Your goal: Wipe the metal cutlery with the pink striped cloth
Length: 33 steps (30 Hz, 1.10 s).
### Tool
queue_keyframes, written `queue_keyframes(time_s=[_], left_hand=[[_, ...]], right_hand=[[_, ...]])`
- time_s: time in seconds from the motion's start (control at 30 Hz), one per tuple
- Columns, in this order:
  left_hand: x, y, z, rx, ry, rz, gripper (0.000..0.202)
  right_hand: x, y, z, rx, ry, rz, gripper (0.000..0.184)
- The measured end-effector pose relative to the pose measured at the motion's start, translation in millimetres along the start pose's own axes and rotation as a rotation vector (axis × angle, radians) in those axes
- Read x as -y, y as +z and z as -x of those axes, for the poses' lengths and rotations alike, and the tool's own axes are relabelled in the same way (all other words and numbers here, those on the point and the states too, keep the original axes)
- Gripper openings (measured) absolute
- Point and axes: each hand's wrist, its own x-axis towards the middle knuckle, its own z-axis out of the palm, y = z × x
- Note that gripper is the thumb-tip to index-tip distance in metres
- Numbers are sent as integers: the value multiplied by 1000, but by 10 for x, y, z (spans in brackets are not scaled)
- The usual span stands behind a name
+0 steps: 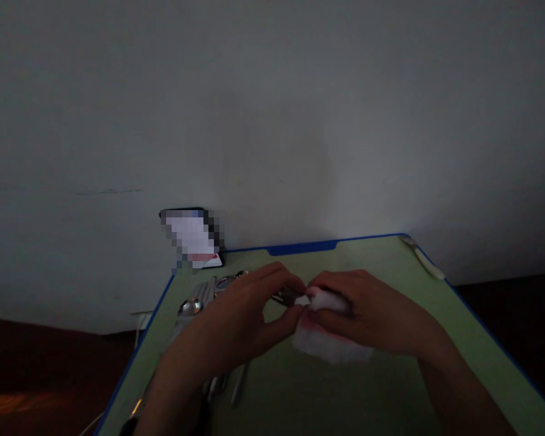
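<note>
My right hand (367, 309) is closed around a white and pink fluffy cloth (329, 346), which hangs below its fingers. My left hand (254, 309) meets it over the middle of the table, thumb and fingertips pinched at the cloth's left end. Between them shows part of a shiny metal piece of cutlery (282, 296); its kind is hard to make out in the dim light. Beneath and beside my left forearm lie several pieces of metal cutlery, among them a spoon (191, 307) and a long handle (240, 384).
A green table (372, 393) with a blue rim stands against a grey wall (272, 121). At its back left corner leans a phone (191, 236) with a blurred screen. A white-handled tool (424, 259) lies at the back right corner. Dark floor shows on both sides.
</note>
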Motion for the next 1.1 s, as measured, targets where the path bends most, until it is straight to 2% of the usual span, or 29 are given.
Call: queue_keyframes(time_s=[0.13,0.27,0.53,0.67,0.9,1.1], left_hand=[[117,15,13,10,27,-44,22],[166,18,47,22,39,-87,25],[128,-115,156,-68,-61,-41,30],[176,-180,154,-58,-90,-16,26],[82,-59,64,-81,-25,34,27],[46,-59,31,-30,-65,113,19]], right_hand=[[-65,53,-13,83,-5,16,21],[-120,7,6,179,-7,21,24],[-90,-183,125,110,44,25,22],[-61,-204,138,131,42,38,24],[-79,-142,87,152,-3,40,26],[-67,-135,68,189,-34,4,29]])
